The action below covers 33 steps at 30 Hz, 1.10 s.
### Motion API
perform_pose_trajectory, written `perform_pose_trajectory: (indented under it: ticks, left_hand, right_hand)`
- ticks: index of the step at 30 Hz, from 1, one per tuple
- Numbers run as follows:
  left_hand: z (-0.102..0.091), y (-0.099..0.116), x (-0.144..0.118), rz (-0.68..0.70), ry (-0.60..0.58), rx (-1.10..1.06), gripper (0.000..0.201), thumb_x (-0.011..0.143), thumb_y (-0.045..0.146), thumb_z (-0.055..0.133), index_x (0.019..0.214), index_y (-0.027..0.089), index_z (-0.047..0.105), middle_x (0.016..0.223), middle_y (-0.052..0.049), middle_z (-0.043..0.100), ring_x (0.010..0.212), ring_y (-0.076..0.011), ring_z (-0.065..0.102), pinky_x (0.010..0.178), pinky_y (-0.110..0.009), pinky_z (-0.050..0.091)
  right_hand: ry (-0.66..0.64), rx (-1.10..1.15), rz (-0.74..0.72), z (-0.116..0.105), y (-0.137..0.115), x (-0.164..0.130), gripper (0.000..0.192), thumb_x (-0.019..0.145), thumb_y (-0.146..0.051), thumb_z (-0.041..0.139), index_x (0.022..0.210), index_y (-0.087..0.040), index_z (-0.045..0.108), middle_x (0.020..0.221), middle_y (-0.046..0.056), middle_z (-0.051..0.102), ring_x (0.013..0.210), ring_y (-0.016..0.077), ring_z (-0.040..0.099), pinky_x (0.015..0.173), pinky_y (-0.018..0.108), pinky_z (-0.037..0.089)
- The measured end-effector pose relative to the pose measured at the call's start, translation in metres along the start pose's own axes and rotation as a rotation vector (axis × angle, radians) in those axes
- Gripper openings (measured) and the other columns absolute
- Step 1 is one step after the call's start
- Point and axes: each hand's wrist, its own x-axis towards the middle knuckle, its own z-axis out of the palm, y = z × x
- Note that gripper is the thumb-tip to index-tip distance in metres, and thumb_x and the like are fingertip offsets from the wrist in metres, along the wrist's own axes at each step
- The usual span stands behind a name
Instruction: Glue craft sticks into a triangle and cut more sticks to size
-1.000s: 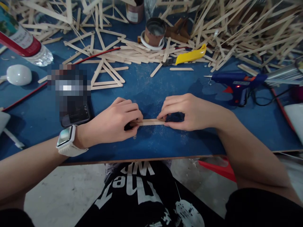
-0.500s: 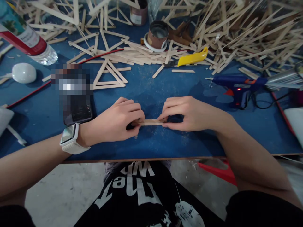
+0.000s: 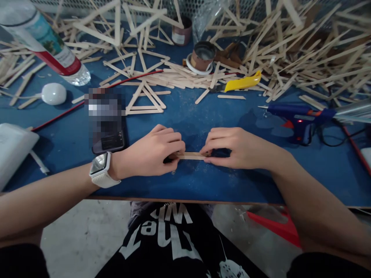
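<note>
My left hand (image 3: 150,152) and my right hand (image 3: 237,148) rest on a blue table (image 3: 203,181) near its front edge. Between them lie flat wooden craft sticks (image 3: 191,155), stacked lengthwise. Each hand pinches one end of the sticks against the table. A white watch (image 3: 100,170) is on my left wrist. A blue hot glue gun (image 3: 298,116) stands to the right of my right hand, its nozzle pointing left.
A phone (image 3: 108,133) lies left of my left hand. Behind are glued stick triangles (image 3: 146,100), a yellow utility knife (image 3: 242,82), a tape roll with a tin (image 3: 201,58), a plastic bottle (image 3: 46,42), and a big heap of loose sticks (image 3: 307,50) at the back right.
The view has shifted so the table appears lower and to the right. My hands stay pinching the sticks in the same grip.
</note>
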Motion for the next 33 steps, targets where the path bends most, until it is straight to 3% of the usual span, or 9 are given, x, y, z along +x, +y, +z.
perform_pose_trajectory:
  ticks: [11, 15, 20, 24, 33]
  left_hand:
    - [0.009, 0.006, 0.0, -0.058, 0.042, 0.091, 0.016, 0.1, 0.012, 0.066, 0.091, 0.022, 0.058, 0.091, -0.002, 0.07, 0.085, -0.021, 0.057, 0.091, -0.041, 0.043]
    - [0.011, 0.007, -0.001, -0.076, 0.071, 0.134, 0.02, 0.097, 0.012, 0.068, 0.088, 0.023, 0.054, 0.09, -0.003, 0.068, 0.085, -0.0224, 0.056, 0.087, -0.042, 0.04]
    - [0.015, 0.004, -0.001, -0.049, 0.071, 0.149, 0.014, 0.102, 0.007, 0.062, 0.099, 0.019, 0.068, 0.105, -0.008, 0.074, 0.094, -0.0256, 0.062, 0.089, -0.042, 0.044]
    - [0.015, 0.001, -0.001, -0.001, 0.01, 0.109, 0.026, 0.109, 0.005, 0.056, 0.116, 0.015, 0.079, 0.119, -0.012, 0.078, 0.104, -0.0275, 0.067, 0.094, -0.042, 0.048]
    - [0.012, -0.008, 0.0, 0.075, -0.011, 0.075, 0.03, 0.117, 0.007, 0.056, 0.119, 0.016, 0.084, 0.129, -0.013, 0.082, 0.11, -0.0269, 0.073, 0.101, -0.042, 0.05]
  right_hand:
    - [0.082, -0.02, -0.001, 0.006, 0.001, 0.004, 0.014, 0.115, -0.034, 0.079, 0.114, -0.03, 0.093, 0.106, 0.004, 0.088, 0.095, 0.0244, 0.079, 0.088, 0.042, 0.067]
    - [0.145, -0.06, -0.019, 0.012, -0.001, 0.008, 0.011, 0.113, -0.032, 0.082, 0.112, -0.032, 0.092, 0.104, 0.002, 0.089, 0.092, 0.0248, 0.08, 0.097, 0.047, 0.069]
    - [0.17, -0.099, -0.017, 0.013, -0.006, 0.013, 0.009, 0.113, -0.03, 0.082, 0.11, -0.03, 0.09, 0.1, 0.003, 0.088, 0.089, 0.0238, 0.08, 0.092, 0.045, 0.069]
    - [0.184, -0.1, -0.029, 0.014, -0.007, 0.014, 0.008, 0.113, -0.03, 0.082, 0.11, -0.03, 0.09, 0.1, 0.003, 0.087, 0.088, 0.0234, 0.08, 0.088, 0.043, 0.069]
    - [0.189, -0.106, -0.024, 0.015, -0.004, 0.012, 0.008, 0.113, -0.03, 0.083, 0.111, -0.03, 0.09, 0.102, 0.003, 0.087, 0.09, 0.0238, 0.08, 0.087, 0.042, 0.067]
